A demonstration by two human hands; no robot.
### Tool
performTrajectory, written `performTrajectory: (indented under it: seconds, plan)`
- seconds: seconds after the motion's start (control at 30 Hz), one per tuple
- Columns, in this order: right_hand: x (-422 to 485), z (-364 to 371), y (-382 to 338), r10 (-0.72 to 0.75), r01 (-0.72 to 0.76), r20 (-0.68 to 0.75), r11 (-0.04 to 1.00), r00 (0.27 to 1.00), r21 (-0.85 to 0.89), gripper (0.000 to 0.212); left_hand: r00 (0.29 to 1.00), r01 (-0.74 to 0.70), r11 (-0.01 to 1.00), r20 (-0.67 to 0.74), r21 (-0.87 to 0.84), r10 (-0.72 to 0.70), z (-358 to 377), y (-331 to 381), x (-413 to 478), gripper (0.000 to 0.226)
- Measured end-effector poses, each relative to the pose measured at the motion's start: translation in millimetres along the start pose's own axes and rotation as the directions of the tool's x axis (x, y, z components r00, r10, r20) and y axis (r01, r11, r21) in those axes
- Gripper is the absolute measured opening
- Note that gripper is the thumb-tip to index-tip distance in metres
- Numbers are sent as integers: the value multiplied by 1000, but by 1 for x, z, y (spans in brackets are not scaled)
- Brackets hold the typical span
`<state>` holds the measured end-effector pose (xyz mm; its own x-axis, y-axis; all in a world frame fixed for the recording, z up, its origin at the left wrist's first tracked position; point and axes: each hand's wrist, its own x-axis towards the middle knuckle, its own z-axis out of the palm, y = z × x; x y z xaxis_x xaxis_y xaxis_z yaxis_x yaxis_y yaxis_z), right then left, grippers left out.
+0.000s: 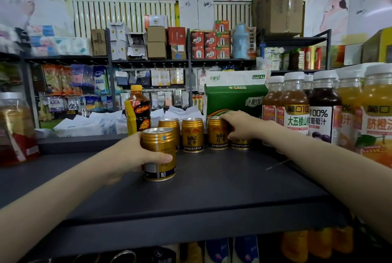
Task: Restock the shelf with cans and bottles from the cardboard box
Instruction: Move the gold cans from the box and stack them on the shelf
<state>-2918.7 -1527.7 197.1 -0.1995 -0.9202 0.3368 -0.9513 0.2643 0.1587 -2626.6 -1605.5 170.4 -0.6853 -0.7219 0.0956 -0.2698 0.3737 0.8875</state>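
Shelf (212, 188): dark flat board across the near foreground.

Near can (159, 156): gold, upright on the shelf, left of centre, standing apart in front of the row. Left hand (133, 156) grasps it from the left, thumb across the front and fingers wrapped behind.

Row of cans (192, 134): gold, upright, side by side along the far edge of the shelf.

End can (240, 144): right end of that row, mostly hidden, with only its lower band showing. Right hand (239, 125) lies over it with fingers curled down round its top. The fingertips reach the rim of the neighbouring can on the left.

Bottle (137, 112): dark drink, yellow cap, black and yellow label. It stands upright at the far edge, just left of the row.

Juice bottles (294, 103): white caps, orange and dark purple contents, crowded on the right side of the shelf.

Green box (235, 97): green and white, just behind the row.

Jar (14, 125): clear, amber contents, far left.

Back racks (148, 60): packets and small boxes, well apart from the shelf.
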Motion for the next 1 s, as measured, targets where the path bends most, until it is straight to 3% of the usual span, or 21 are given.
performTrajectory:
  seconds: [0.1,0.23,0.33,0.57,0.7,0.83,1.0]
  plan:
    - [1,0,-3,3,-1,-46,999,999,42,60,1000,16,1000,-19,18,-16,-5,-2,5,90]
    - [4,10,-10,37,-38,-175,999,984,-2,32,999,38,999,9,36,-39,-14,-4,12,78]
    - [4,12,-13,36,-43,-220,999,975,-29,26,998,63,995,-3,82,-63,-23,-7,18,78]
    - [2,11,-23,12,-61,-250,980,968,-189,31,998,58,986,-7,157,-57,-26,-11,32,84]
    - [-2,9,-29,27,-73,-235,979,972,-190,31,999,41,986,-12,165,-40,-26,-11,41,104]
    - [-7,4,-32,7,-52,-220,978,975,-200,40,997,27,970,-74,241,-10,-21,-14,58,91]
    - [-11,-2,-54,-48,43,-176,999,983,-33,70,973,53,844,-217,534,77,-3,-4,65,77]
